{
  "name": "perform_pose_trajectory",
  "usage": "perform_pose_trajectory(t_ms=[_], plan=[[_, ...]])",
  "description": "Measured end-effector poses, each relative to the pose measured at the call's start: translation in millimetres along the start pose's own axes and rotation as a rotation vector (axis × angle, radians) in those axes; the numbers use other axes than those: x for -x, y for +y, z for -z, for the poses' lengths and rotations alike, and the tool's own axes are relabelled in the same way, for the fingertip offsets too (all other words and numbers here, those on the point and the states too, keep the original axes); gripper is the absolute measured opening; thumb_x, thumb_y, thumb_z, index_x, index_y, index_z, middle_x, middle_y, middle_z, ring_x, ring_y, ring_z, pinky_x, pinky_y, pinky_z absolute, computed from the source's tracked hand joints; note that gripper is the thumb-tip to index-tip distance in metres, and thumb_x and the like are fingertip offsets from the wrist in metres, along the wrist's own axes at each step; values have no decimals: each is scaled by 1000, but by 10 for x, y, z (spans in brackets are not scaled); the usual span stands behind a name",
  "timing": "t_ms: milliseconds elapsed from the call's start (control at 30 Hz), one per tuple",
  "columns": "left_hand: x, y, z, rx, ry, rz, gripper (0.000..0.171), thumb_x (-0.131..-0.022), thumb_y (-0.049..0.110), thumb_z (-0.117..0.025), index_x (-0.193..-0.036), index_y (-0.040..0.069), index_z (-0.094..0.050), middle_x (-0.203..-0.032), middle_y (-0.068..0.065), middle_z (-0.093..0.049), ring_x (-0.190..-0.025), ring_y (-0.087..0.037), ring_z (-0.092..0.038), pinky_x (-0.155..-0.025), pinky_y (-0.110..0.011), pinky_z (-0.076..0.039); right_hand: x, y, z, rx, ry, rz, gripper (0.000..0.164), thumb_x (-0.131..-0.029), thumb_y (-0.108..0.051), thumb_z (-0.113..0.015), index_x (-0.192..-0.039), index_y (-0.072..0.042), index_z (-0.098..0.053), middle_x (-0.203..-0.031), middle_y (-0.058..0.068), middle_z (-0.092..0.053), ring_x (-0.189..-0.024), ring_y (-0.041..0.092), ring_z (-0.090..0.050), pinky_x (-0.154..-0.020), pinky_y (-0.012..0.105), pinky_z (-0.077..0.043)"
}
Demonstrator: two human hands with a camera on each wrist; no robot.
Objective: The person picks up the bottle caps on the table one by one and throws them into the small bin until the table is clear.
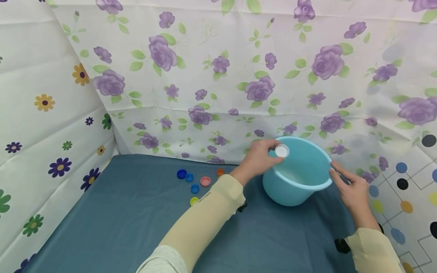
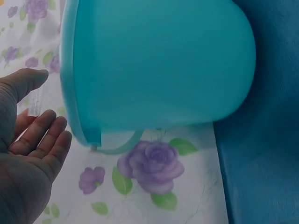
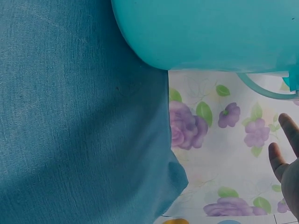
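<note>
My left hand (image 1: 258, 157) pinches a white bottle cap (image 1: 282, 151) between thumb and fingers, over the near-left rim of a light blue bucket (image 1: 288, 193). In the left wrist view the ridged, translucent side of the cap (image 2: 35, 102) shows between thumb and fingers, beside the bucket's rim. The bucket stands upright on the dark blue cloth, and its inside shows pale at the bottom. At the bucket's right rim, my right hand (image 1: 355, 193) has its fingertips touching the edge, the fingers fairly straight. Two fingers of that hand (image 3: 290, 133) show in the right wrist view, below the bucket's handle.
Several coloured bottle caps lie on the cloth (image 1: 112, 212) left of the bucket: a dark blue cap (image 1: 181, 174), a pink cap (image 1: 205, 181), an orange cap (image 1: 220, 172) and a yellow cap (image 1: 194, 201) among them. A flowered sheet (image 1: 205, 83) hangs behind.
</note>
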State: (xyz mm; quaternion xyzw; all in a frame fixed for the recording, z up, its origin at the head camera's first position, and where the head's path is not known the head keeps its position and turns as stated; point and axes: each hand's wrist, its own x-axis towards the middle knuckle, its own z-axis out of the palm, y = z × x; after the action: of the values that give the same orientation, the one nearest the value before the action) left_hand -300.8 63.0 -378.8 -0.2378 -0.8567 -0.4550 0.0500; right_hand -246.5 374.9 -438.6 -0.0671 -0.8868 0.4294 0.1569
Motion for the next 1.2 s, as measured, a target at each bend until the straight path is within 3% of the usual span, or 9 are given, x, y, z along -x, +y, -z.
perform_pose_trajectory(t_ms=[200, 433, 667, 933, 1200], plan=[[-22, 30, -129, -5, -66, 21, 40, -81, 39, -71, -119, 32, -59, -114, 17, -61, -110, -1, -55, -91, -25, -48, 3, -7, -4, 5, 9, 2, 43, -87, -50, -58, -128, -40, -54, -134, -21, -50, -133, 3, -39, -101, 56, -38], [-3, 104, -222, -39, -122, 6, 42, -81, 37, -72, -120, 27, -60, -116, 16, -60, -111, 0, -54, -92, -22, -48, 0, -11, -17, 14, 10, 13, 42, -87, -50, -58, -128, -41, -54, -135, -20, -50, -133, 5, -39, -100, 57, -38], [13, 119, -285, -165, -184, -24, 44, -82, 40, -69, -123, 28, -58, -117, 16, -60, -110, -1, -55, -89, -19, -47, -1, 2, -25, 22, 20, 2, 42, -87, -50, -59, -127, -41, -55, -134, -20, -50, -133, 4, -40, -100, 56, -39], [27, 111, -288, -240, -190, -48, 45, -83, 39, -68, -125, 27, -58, -118, 15, -60, -110, -5, -57, -88, -20, -47, -1, -7, -26, 10, 22, 7, 42, -86, -50, -59, -127, -41, -55, -134, -19, -51, -133, 6, -41, -101, 56, -38], [26, 104, -289, -244, -211, -27, 51, -84, 40, -68, -131, 28, -54, -128, 15, -56, -122, -3, -50, -99, -24, -45, 6, -25, -17, 25, 30, 4, 41, -86, -50, -59, -126, -40, -56, -133, -20, -51, -131, 3, -42, -101, 54, -39]])
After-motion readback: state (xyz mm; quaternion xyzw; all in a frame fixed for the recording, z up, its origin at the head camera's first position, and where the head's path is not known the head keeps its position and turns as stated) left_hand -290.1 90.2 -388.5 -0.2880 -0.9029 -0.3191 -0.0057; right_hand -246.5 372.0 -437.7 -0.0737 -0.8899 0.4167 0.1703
